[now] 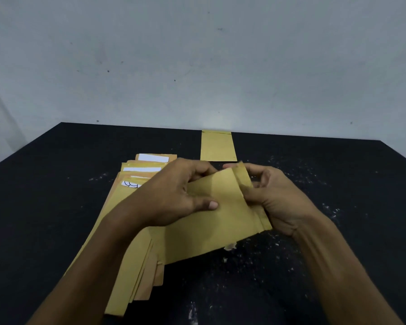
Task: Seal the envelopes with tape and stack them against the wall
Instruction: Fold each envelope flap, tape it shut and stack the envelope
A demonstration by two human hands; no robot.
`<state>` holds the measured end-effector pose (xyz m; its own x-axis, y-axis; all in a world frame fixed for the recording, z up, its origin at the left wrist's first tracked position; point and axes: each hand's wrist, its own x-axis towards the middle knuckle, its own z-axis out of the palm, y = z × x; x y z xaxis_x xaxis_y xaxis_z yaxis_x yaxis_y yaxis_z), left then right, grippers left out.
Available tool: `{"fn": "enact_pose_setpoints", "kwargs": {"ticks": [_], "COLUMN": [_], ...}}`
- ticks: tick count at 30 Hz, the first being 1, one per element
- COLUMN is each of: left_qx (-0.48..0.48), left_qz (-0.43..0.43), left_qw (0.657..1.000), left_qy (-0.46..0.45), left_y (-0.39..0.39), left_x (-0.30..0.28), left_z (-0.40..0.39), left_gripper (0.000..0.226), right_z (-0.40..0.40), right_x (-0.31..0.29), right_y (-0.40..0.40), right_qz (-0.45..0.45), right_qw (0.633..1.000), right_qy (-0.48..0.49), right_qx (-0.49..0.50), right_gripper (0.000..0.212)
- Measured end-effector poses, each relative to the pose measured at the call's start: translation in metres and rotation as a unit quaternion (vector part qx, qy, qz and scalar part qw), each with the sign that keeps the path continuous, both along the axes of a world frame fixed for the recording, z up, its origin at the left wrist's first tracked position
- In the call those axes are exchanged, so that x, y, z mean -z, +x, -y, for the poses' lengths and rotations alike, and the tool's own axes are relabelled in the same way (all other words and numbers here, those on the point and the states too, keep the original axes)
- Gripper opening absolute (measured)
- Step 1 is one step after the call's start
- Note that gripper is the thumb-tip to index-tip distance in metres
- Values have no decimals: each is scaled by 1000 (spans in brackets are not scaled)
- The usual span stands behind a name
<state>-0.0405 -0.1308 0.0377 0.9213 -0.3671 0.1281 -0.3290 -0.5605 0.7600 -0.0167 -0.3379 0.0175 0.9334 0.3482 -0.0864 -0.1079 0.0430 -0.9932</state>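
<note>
1. One envelope [218, 146] lies flat at the far edge of the desk [338, 184], its top end touching the wall [197, 66]. By its place it looks finished, so the stack seems to have just one so far.
2. A fanned pile [136, 231] of envelopes lies left of centre, overlapping one another, with white strips [153, 158] showing on the flaps at their far ends. These look unsealed, so most of the work is judged to be left.
3. A second envelope [220, 212] is held up over the desk in both hands, tilted, just right of the pile and well short of the wall.
4. The left hand [176, 191] reaches in from the lower left, thumb pressed on the near face and fingers [197, 172] curled over the top edge, so it grips the paper.
5. The right hand [274, 198] comes in from the lower right and pinches the right edge, where the flap is folded; its fingertips are partly hidden behind the paper.
6. The step in hand is probably folding or peeling at the flap; whether a strip is being pulled off cannot be told.
7. No tape roll is in view.
</note>
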Motion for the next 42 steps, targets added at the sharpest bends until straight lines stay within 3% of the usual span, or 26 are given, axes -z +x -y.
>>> {"fn": "enact_pose_setpoints", "kwargs": {"ticks": [4, 7, 13, 17, 20, 23, 27, 29, 42], "left_qx": [-79, -96, -100, -95, -113, -120, -124, -119, -123], "left_qz": [-25, -101, -138, -127, -91, -10, 49, 54, 46], "left_qw": [988, 959, 952, 970, 985, 991, 984, 980, 966], "left_qy": [-129, -246, -254, -185, -89, 59, 119, 149, 223], "left_y": [-6, -8, -1, 4, 6, 8, 9, 8, 17], "left_x": [-1, 1, 26, 57, 76, 88, 93, 92, 79], "left_z": [-1, 5, 16, 16, 19, 21, 22, 22, 27], "left_gripper": [10, 11, 30, 19, 16, 12, 8, 8, 11], "right_z": [17, 21, 30, 36, 37, 34, 30, 29, 20], "right_x": [-2, 1, 21, 43, 59, 72, 89, 94, 102], "right_y": [-8, -14, -20, -22, -20, -18, -16, -17, -30], "right_qz": [-5, 29, 33, 31, 84, 176, 328, 361, 415], "right_qw": [998, 997, 996, 991, 973, 930, 842, 808, 766], "right_qy": [53, 53, -39, -90, -177, -293, -413, -456, -483], "right_qx": [19, 48, 72, 97, 119, 138, 114, 94, 88], "right_gripper": [43, 44, 28, 23, 21, 26, 30, 32, 36]}}
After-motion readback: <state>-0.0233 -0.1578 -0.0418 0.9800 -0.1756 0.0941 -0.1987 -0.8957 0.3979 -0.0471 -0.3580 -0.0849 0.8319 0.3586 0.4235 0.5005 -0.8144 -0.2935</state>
